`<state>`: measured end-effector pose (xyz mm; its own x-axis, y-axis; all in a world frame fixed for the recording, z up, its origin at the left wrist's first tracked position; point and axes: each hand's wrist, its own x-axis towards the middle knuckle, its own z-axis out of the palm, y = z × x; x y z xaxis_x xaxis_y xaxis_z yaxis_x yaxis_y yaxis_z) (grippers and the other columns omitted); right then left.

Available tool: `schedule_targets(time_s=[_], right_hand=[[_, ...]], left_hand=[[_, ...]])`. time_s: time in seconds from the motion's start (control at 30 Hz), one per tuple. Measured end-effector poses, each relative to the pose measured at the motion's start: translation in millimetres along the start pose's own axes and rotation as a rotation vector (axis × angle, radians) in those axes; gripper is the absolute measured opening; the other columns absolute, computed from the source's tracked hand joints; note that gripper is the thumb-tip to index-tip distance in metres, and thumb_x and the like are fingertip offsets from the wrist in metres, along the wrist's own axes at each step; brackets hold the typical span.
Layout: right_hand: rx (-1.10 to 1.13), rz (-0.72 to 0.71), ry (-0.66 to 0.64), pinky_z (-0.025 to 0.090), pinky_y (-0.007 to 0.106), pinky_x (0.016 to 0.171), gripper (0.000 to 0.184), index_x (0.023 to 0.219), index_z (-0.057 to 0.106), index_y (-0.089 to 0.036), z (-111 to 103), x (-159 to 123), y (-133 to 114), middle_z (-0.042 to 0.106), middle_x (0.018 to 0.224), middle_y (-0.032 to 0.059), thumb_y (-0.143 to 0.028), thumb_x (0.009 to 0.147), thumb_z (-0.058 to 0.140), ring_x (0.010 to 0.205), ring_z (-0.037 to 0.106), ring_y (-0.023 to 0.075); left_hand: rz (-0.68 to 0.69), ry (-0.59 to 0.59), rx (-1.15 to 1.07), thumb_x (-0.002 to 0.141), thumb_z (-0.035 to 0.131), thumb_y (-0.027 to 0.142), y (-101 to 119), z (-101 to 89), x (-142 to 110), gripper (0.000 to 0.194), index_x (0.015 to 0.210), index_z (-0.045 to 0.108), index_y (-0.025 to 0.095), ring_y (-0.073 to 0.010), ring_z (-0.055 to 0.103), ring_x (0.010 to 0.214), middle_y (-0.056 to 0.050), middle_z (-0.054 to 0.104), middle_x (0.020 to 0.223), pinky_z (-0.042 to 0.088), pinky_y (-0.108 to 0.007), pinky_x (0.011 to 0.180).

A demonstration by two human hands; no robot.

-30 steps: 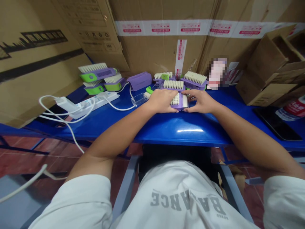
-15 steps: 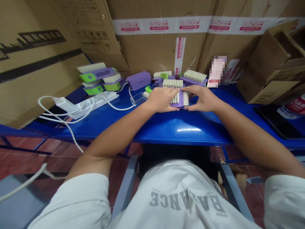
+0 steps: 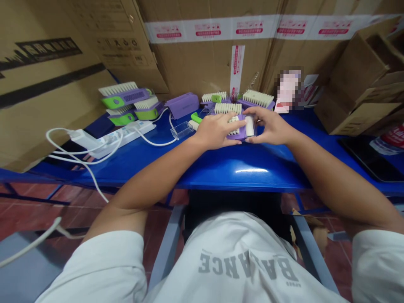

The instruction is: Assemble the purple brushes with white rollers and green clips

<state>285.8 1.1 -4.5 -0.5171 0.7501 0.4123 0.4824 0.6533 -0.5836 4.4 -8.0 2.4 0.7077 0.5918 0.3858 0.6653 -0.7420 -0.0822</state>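
Note:
Bristles up, a purple brush [image 3: 242,132] lies on the blue table between my hands. My left hand [image 3: 214,131] is wrapped over its left part, with the index finger reaching across to the right end. At that end sits a white roller-like piece [image 3: 249,125] in a clear cover. My right hand [image 3: 271,126] grips the clear cover between thumb and fingers. Just behind stand more purple brushes with pale bristles [image 3: 227,108]. A loose clear plastic cover [image 3: 182,131] and a bright green part [image 3: 196,118] lie left of my left hand.
Stacked green and purple brushes [image 3: 121,99] and a purple casing [image 3: 182,105] stand at the left, behind a white power strip [image 3: 123,134] with cables. Cardboard boxes [image 3: 202,63] wall the back. A black phone [image 3: 369,158] and a bottle [image 3: 389,141] lie at the right.
My left index finger has stretched rightward over the brush to the white piece. The clear cover and my right fingers have shifted slightly right. The camera view has moved a little.

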Motion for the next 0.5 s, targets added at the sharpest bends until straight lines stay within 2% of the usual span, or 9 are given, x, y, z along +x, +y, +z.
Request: schedule_targets(time_s=[0.3, 0.5], right_hand=[[-0.043, -0.013, 0.015, 0.068, 0.059, 0.107, 0.097, 0.152, 0.070, -0.026, 2.3, 0.3, -3.8, 0.079, 0.144, 0.0140, -0.073, 0.072, 0.100, 0.112, 0.080, 0.0387], [-0.048, 0.007, 0.006, 0.068, 0.059, 0.109, 0.100, 0.155, 0.070, -0.026, 2.2, -1.4, 0.1, 0.079, 0.144, 0.0130, -0.072, 0.071, 0.101, 0.116, 0.080, 0.0396]], left_hand=[[0.014, 0.021, 0.032, 0.105, 0.083, 0.060, -3.5, 3.7, 0.2, 0.059, 0.156, 0.077, 0.033, -0.0406, 0.075, 0.149, -0.016, 0.068, 0.173, 0.061, -0.050, 0.116], [0.026, 0.030, 0.036, 0.106, 0.081, 0.062, -1.7, 4.6, 0.1, 0.058, 0.155, 0.077, 0.032, -0.0401, 0.076, 0.147, -0.016, 0.071, 0.170, 0.061, -0.050, 0.116]])
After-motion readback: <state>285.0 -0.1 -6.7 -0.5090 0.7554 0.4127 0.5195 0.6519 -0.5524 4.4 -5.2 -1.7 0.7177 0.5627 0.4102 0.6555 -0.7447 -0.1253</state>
